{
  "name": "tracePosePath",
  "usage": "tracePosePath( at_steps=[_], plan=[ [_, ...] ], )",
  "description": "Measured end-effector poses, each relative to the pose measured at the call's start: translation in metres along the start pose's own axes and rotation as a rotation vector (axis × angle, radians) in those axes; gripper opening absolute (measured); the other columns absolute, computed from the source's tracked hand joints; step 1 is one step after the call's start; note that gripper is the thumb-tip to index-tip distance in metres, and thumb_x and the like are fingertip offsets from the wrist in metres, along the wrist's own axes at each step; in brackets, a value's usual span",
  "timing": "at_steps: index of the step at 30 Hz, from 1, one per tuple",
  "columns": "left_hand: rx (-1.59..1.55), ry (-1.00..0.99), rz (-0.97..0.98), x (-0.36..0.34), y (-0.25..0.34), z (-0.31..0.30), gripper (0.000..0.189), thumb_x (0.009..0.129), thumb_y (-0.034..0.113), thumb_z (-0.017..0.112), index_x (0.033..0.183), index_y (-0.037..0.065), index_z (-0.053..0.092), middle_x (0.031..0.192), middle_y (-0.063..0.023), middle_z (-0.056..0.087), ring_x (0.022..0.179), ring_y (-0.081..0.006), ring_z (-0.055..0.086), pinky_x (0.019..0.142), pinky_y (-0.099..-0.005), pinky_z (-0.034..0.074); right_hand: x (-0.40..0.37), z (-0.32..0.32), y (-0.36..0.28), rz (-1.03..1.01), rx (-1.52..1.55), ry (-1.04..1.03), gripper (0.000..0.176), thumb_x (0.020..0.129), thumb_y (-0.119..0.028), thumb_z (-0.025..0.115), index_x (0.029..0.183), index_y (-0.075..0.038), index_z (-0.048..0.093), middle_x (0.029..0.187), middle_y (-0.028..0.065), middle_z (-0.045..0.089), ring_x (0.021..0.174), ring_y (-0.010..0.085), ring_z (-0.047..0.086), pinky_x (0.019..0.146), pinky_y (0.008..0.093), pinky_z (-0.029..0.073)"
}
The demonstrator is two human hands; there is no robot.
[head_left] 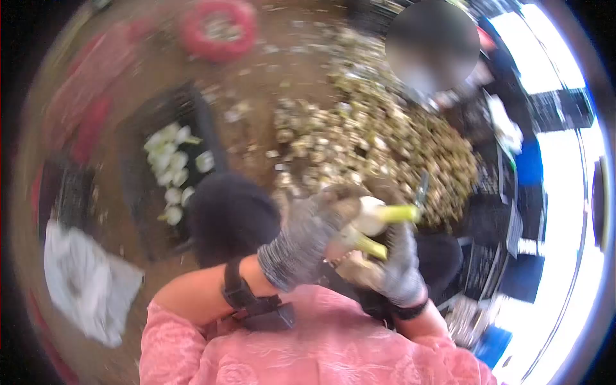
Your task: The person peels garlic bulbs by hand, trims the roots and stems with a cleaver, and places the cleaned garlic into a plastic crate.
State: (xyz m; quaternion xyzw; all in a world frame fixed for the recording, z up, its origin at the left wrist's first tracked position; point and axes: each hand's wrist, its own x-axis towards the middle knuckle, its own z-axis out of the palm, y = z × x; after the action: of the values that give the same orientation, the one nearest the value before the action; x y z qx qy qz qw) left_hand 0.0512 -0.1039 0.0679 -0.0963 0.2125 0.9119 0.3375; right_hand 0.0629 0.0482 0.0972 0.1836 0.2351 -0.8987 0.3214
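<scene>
My left hand (311, 231), in a grey knit glove, is closed around white onion-like bulbs with cut green stalks. The upper bulb (370, 217) points its stalk to the right; beneath it, a second green stalk (372, 248) sticks out between the hands. My right hand (391, 269), gloved too, is curled close against the bulbs from the right. A thin knife blade (422, 188) rises beside its fingers, the handle hidden in the grip. Both hands are in front of my chest, somewhat smeared by motion.
A large heap of bulbs (378, 144) lies ahead on the ground. To the left stands a dark crate (138, 186) with several white bulbs. A pink ring-shaped container (189, 29) is farther off, a white sack (90, 282) at left. Another person (433, 45) sits beyond the heap; stacked crates (481, 269) line the right.
</scene>
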Motion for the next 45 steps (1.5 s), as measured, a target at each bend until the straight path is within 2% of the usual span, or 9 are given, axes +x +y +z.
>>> tracePosePath(
  at_steps=[1,2,5,9,14,21,27,35,45],
  plan=[
    [-0.080,0.000,-0.076,0.016,-0.025,-0.004,0.030,0.085,0.021,0.054,0.110,0.005,0.047,0.098,-0.0036,0.055,0.083,-0.0101,0.054,0.069,-0.0218,0.046,-0.003,-0.009,0.009,-0.205,-0.186,-0.105,0.049,0.084,-0.051,0.046,0.106,-0.007,0.050,0.088,0.0068,0.053,0.080,0.0192,0.052,0.067,0.0312,0.047],
    [0.720,-0.142,0.442,0.016,-0.045,-0.004,0.044,0.087,0.031,0.049,0.121,0.004,0.041,0.114,-0.0113,0.052,0.100,-0.0207,0.053,0.088,-0.0335,0.043,-0.016,-0.028,0.006,-0.454,-0.373,0.149,0.042,0.084,-0.044,0.050,0.104,-0.007,0.050,0.088,0.0058,0.054,0.081,0.0180,0.053,0.069,0.0314,0.047],
    [-0.072,-0.192,-0.165,0.034,-0.063,0.038,0.054,0.088,0.039,0.044,0.129,0.005,0.031,0.125,-0.0116,0.043,0.110,-0.0209,0.047,0.093,-0.0352,0.040,-0.054,-0.046,-0.008,-0.710,-0.430,0.514,0.025,0.082,-0.017,0.058,0.103,-0.006,0.050,0.091,0.0056,0.057,0.080,0.0142,0.057,0.071,0.0260,0.048],
    [0.584,-0.532,-0.044,0.047,-0.085,0.073,0.066,0.086,0.034,0.050,0.138,0.012,0.015,0.137,-0.0093,0.027,0.123,-0.0201,0.032,0.102,-0.0366,0.027,-0.125,-0.084,-0.047,-0.939,-0.341,0.548,0.025,0.083,-0.020,0.057,0.101,-0.004,0.050,0.093,0.0089,0.056,0.079,0.0171,0.057,0.068,0.0282,0.050],
    [0.645,-0.225,-0.018,0.078,-0.041,0.083,0.026,0.088,0.019,0.049,0.110,0.005,0.051,0.090,-0.0056,0.059,0.079,-0.0140,0.058,0.074,-0.0266,0.048,-0.235,-0.200,-0.100,-1.362,-0.336,0.882,0.018,0.082,-0.011,0.057,0.097,-0.005,0.049,0.087,0.0080,0.056,0.077,0.0201,0.058,0.066,0.0333,0.053],
    [0.514,0.202,0.341,0.107,0.005,0.066,0.019,0.088,0.027,0.051,0.092,0.009,0.056,0.065,0.0025,0.047,0.052,-0.0083,0.043,0.050,-0.0222,0.039,-0.287,-0.400,-0.122,-0.919,-0.691,1.791,0.044,0.075,-0.017,0.066,0.112,0.000,0.049,0.091,0.0078,0.057,0.075,0.0139,0.054,0.068,0.0272,0.046],
    [0.285,0.103,0.256,0.144,-0.001,0.056,0.027,0.090,0.033,0.045,0.076,0.012,0.053,0.055,0.0054,0.026,0.045,-0.0068,0.022,0.046,-0.0227,0.022,-0.173,-0.371,-0.177,-0.754,-0.926,1.132,0.041,0.075,-0.016,0.064,0.109,0.003,0.053,0.094,0.0106,0.061,0.078,0.0142,0.058,0.069,0.0251,0.048],
    [0.487,0.052,0.379,0.156,0.039,0.070,0.021,0.087,0.020,0.051,0.101,0.005,0.051,0.076,0.0014,0.044,0.063,-0.0103,0.041,0.057,-0.0247,0.038,-0.031,-0.417,-0.212,0.552,-1.961,0.681,0.047,0.076,-0.031,0.059,0.118,-0.010,0.049,0.109,0.0162,0.055,0.102,0.0305,0.052,0.084,0.0391,0.044],
    [0.460,0.137,0.299,0.177,0.040,0.059,0.025,0.087,0.015,0.050,0.109,0.002,0.048,0.078,0.0014,0.040,0.066,-0.0099,0.038,0.062,-0.0252,0.037,0.014,-0.517,-0.222,-0.013,-1.181,1.255,0.033,0.068,-0.012,0.066,0.097,-0.003,0.054,0.076,0.0109,0.059,0.066,0.0202,0.056,0.058,0.0348,0.045]
  ],
)
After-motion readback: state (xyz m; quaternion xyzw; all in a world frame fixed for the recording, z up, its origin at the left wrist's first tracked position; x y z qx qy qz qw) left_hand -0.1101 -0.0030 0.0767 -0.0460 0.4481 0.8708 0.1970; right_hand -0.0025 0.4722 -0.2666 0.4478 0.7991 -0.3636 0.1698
